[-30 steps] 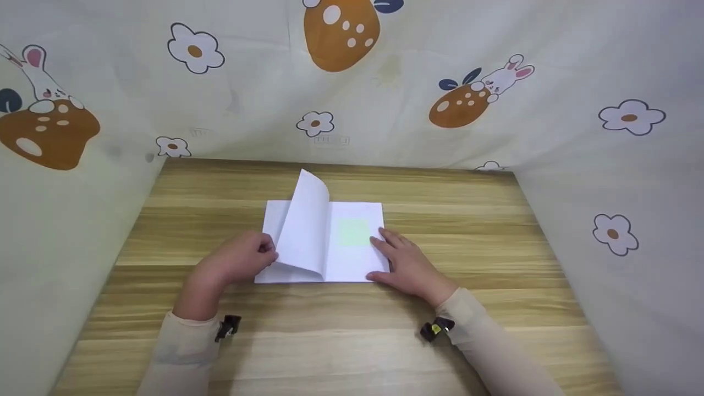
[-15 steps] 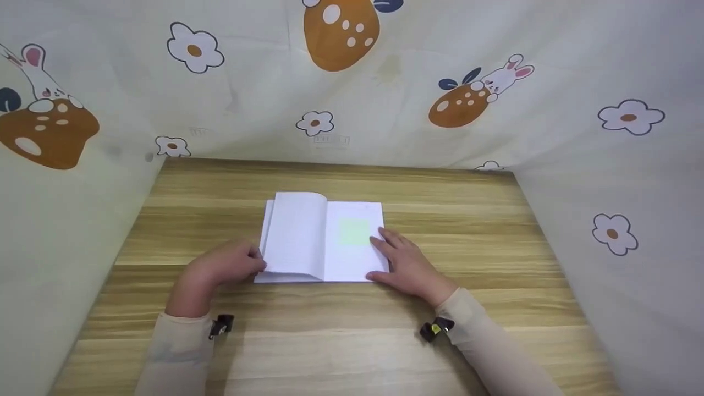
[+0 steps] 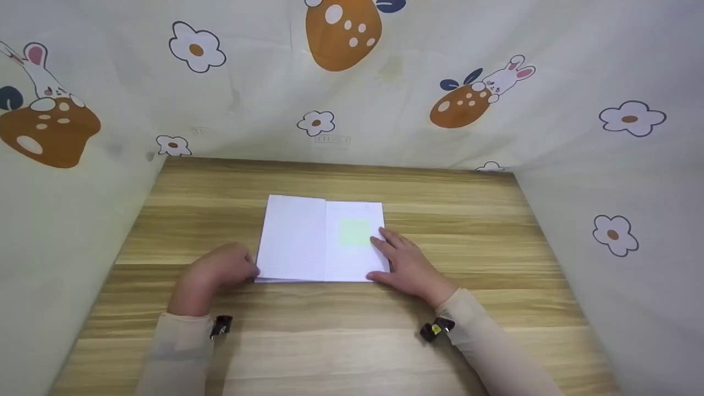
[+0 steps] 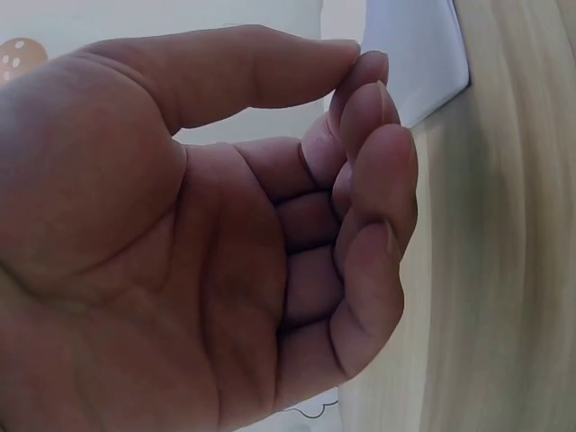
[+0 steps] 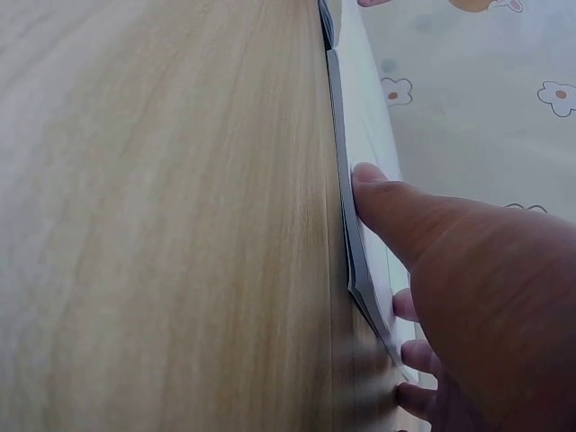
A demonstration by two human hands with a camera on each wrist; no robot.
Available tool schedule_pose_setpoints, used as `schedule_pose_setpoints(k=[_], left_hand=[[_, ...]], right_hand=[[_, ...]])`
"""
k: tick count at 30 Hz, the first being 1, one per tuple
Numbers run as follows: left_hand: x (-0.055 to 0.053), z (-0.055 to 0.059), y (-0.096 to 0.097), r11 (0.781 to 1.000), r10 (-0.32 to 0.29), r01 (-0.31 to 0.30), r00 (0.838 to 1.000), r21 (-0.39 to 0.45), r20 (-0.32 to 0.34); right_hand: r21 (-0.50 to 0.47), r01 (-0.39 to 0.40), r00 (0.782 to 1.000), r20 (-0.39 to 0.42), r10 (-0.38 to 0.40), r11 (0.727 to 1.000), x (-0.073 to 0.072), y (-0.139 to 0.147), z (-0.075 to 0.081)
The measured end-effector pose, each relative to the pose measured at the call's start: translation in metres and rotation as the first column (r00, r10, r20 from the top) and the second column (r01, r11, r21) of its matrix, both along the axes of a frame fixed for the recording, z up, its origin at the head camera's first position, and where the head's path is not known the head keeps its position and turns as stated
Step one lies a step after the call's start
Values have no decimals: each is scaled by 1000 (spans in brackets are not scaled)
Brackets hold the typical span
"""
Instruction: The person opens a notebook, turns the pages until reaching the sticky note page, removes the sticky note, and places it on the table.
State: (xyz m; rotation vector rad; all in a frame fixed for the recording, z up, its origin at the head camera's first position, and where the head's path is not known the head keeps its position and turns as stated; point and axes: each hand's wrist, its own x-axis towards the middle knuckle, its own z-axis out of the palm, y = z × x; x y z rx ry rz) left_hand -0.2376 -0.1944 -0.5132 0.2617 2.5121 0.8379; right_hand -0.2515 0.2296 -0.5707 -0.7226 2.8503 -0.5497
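A notebook with white pages lies open on the wooden table. On its right page sits a pale green square sticky note. My left hand pinches the lower left corner of the turned page between thumb and forefinger; in the left wrist view, thumb and fingertip meet close to the paper, the other fingers curled. With fingers spread, my right hand rests on the right page's outer edge. The right wrist view has its thumb on the page near the lower edge.
The wooden table reaches to a pale cloth wall printed with flowers, rabbits and orange fruit, at the back and both sides. A small black device is strapped at the left wrist, another black device at the right.
My left hand has moved left and down, bringing the raised page over to lie almost flat on the left side. The right hand has stayed in place.
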Motion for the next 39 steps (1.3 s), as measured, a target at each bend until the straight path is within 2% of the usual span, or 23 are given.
schedule_pose_setpoints(k=[4, 8, 12, 15, 18, 21, 24, 27, 29, 34, 39], left_hand=[[0, -3, 1, 1000, 11, -11, 1000, -24, 2], [1, 0, 9, 995, 41, -42, 999, -90, -19], [-2, 3, 23, 974, 78, -104, 988, -200, -135], [-10, -2, 40, 976, 84, -132, 962, -171, -260], [-20, -10, 61, 994, 26, -64, 931, -93, -363], [-28, -17, 80, 995, -67, 30, 910, -96, -410], [-35, -22, 93, 988, -120, 76, 920, -131, -373], [-41, -22, 102, 982, -142, 97, 945, -160, -294], [-44, -22, 106, 979, -152, 110, 956, -173, -253], [-46, -19, 107, 974, -174, 143, 969, -175, -176], [-46, -23, 105, 969, -187, 164, 976, -182, -115]], right_hand=[[-3, -7, 1000, -3, 7, 1000, 0, 0, -1], [-11, -9, 1000, -5, 9, 1000, 0, 1, -1], [-10, -6, 1000, -1, 6, 1000, 1, 1, 0], [2, -2, 1000, 1, 2, 1000, 1, 1, -1], [9, 0, 1000, -1, 0, 1000, 1, 1, -1], [2, 2, 1000, -2, -2, 1000, 0, 1, -1], [-2, 7, 1000, -2, -7, 1000, 0, 1, 0], [8, 16, 1000, 1, -16, 1000, 0, 2, -1], [8, 17, 1000, -4, -17, 1000, 0, 2, -1], [-1, 11, 1000, -5, -11, 1000, 0, 2, -2], [-9, 3, 1000, -1, -3, 1000, 0, 2, -3]])
